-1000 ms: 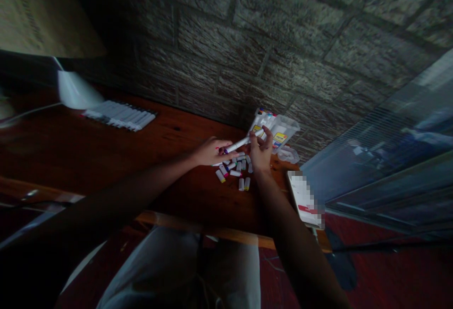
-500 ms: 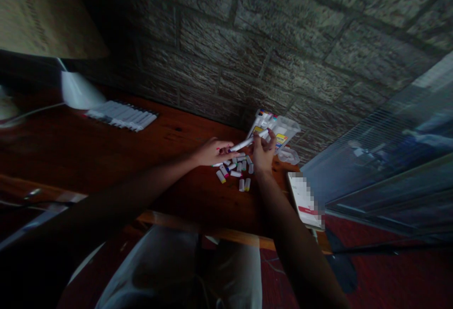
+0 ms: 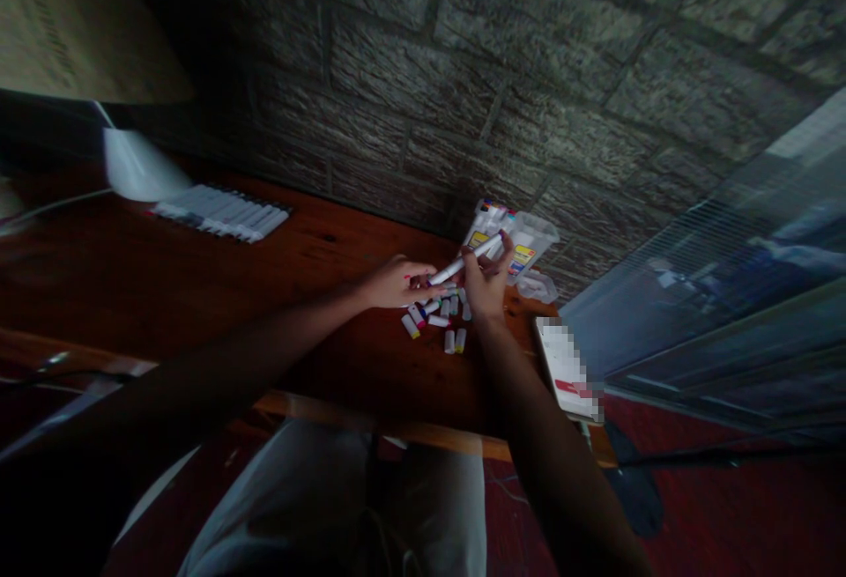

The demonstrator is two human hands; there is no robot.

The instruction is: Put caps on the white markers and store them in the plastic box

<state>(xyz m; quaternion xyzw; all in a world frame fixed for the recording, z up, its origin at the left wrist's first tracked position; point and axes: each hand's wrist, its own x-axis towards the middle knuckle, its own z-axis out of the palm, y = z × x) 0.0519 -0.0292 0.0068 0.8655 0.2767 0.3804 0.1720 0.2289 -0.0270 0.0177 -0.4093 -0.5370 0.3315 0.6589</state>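
Note:
My right hand (image 3: 487,279) is closed round a white marker (image 3: 463,262) that slants up to the right. My left hand (image 3: 397,283) is closed beside the marker's lower end, its fingertips pinched; what they hold is too small to name. Under both hands lie several loose marker caps (image 3: 436,321) with coloured ends on the brown wooden desk (image 3: 218,295). Just behind my right hand stands a clear plastic marker pack (image 3: 512,238) with more markers in it.
A row of white markers (image 3: 221,214) lies at the desk's far left, by a white sheet (image 3: 136,167). A small white box (image 3: 568,370) sits at the desk's right edge. A stone-patterned wall (image 3: 529,57) runs behind; a window (image 3: 727,295) is to the right.
My right hand has slid the marker a little up and right toward the plastic pack. My left hand has stayed at the marker's lower end.

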